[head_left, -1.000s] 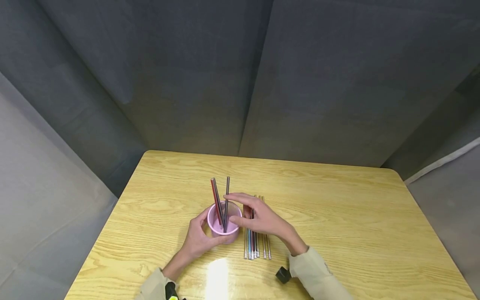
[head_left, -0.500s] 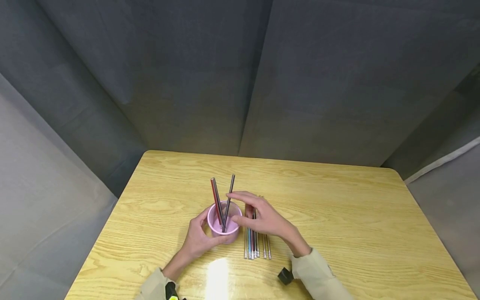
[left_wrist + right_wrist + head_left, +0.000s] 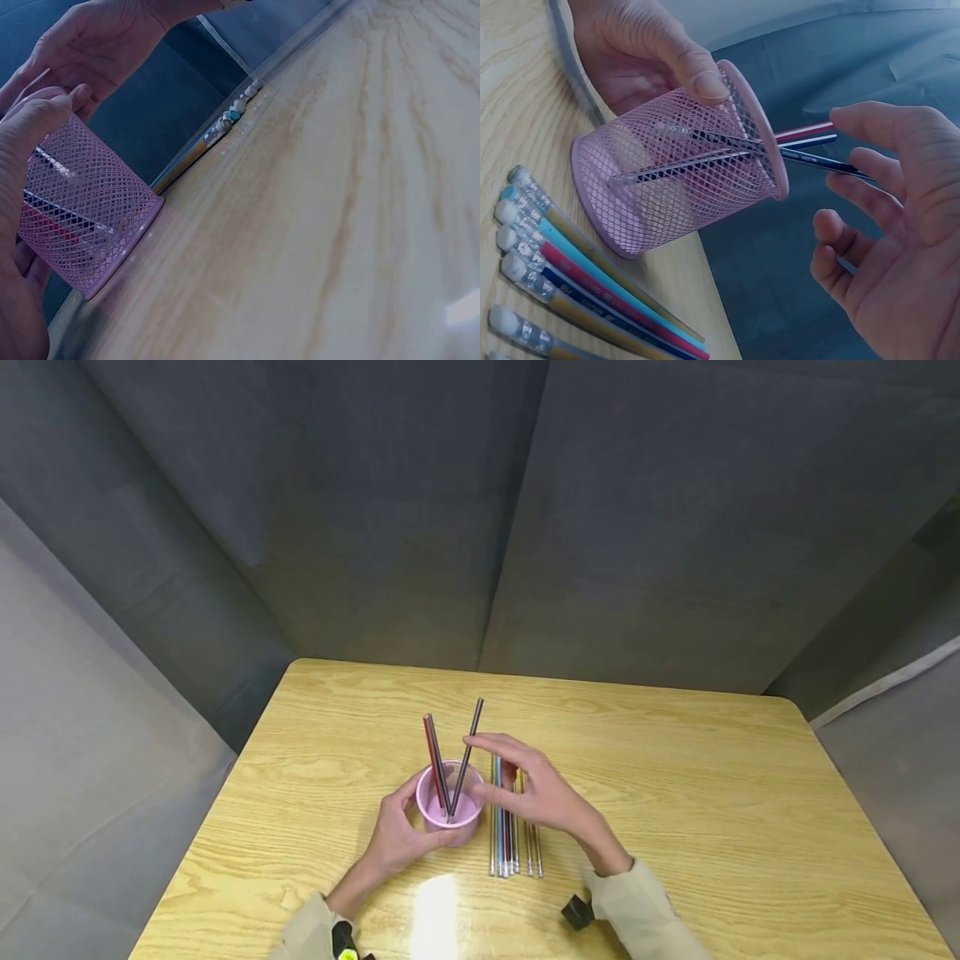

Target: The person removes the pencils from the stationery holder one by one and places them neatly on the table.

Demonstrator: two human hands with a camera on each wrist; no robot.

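Note:
My left hand grips the pink mesh pencil cup, fingers and thumb curled round its side. Inside the cup, a red pencil and a dark one stand close together, leaning left. Another dark pencil tilts right, its eraser end down in the cup. My right hand is at the cup's right, thumb and fingers apart. In the right wrist view its fingers touch the upper part of that dark pencil without closing round it.
Several pencils lie side by side on the wooden table, right of the cup and partly under my right hand. Their eraser ends point toward me. Dark grey curtains hang behind the table.
The dark pencil in the cup has swung from nearly upright to a rightward tilt. My right hand has shifted slightly right and away from me with it. The left hand stays on the cup.

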